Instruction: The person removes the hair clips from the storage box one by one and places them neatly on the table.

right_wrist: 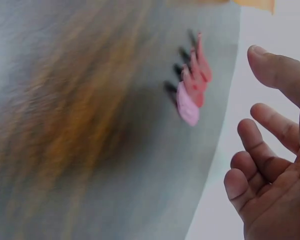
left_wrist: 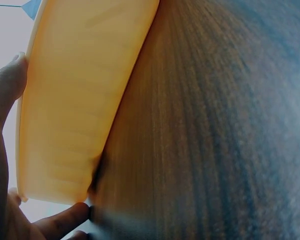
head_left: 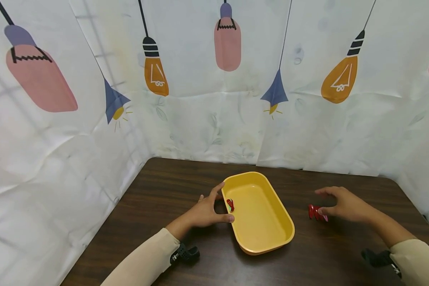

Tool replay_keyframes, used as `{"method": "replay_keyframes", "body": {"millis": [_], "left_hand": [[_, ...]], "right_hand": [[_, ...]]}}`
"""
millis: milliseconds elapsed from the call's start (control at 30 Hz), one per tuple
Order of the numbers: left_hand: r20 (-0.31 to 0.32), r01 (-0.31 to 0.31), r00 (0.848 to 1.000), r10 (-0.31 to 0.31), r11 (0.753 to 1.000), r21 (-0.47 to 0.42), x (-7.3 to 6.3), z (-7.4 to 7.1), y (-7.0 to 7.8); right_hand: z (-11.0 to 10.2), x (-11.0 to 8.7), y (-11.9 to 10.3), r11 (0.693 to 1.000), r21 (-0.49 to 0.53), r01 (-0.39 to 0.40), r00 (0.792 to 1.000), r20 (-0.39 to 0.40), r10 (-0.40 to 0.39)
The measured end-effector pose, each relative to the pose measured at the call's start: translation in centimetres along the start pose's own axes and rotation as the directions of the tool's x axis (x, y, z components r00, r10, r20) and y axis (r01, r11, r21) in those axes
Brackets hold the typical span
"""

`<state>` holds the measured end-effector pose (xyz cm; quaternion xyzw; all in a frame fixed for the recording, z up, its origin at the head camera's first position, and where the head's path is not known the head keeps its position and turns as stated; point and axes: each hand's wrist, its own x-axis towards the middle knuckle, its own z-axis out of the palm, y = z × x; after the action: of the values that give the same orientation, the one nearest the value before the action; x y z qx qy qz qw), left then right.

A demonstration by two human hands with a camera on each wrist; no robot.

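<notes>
A yellow tray [head_left: 261,210] with rounded corners stands on the dark wooden table. My left hand [head_left: 204,212] holds its left side, thumb and index finger on the rim. From below, the left wrist view shows the tray's outer wall [left_wrist: 85,100] between thumb and fingers. Inside the tray, against its left wall, lies a small red clip-like piece [head_left: 230,205]. To the right of the tray, my right hand [head_left: 346,204] hovers with fingers loosely bent and apart, holding nothing. Near its thumb are several red and pink teardrop-shaped clips [right_wrist: 192,85], set in a row on the table.
The dark wood-grain table [head_left: 175,178] reaches to a white cloth backdrop [head_left: 200,119] printed with hanging lamps. More white cloth runs along the left side. A black wrist strap [head_left: 186,254] sits on the left sleeve, another [head_left: 379,260] on the right.
</notes>
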<state>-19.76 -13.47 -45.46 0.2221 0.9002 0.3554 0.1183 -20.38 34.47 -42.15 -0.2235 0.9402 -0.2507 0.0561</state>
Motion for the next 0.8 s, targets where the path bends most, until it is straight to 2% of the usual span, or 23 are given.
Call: {"method": "replay_keyframes", "body": {"millis": [200, 500, 800], "left_hand": [[-0.003, 0.001, 1.0, -0.001, 1.0, 0.004, -0.1, 0.0, 0.0], [-0.002, 0.006, 1.0, -0.006, 1.0, 0.008, 0.0, -0.1, 0.3], [-0.004, 0.01, 1.0, -0.01, 1.0, 0.009, 0.0, 0.0, 0.1]], "right_hand": [[-0.6, 1.2, -1.7, 0.999, 0.035, -0.015, 0.999, 0.035, 0.014], [-1.2, 3.4, -4.4, 0.998, -0.03, 0.056, 0.998, 0.041, -0.055], [-0.9, 5.3, -6.1, 0.996, -0.013, 0.085, 0.992, 0.09, -0.084]]}}
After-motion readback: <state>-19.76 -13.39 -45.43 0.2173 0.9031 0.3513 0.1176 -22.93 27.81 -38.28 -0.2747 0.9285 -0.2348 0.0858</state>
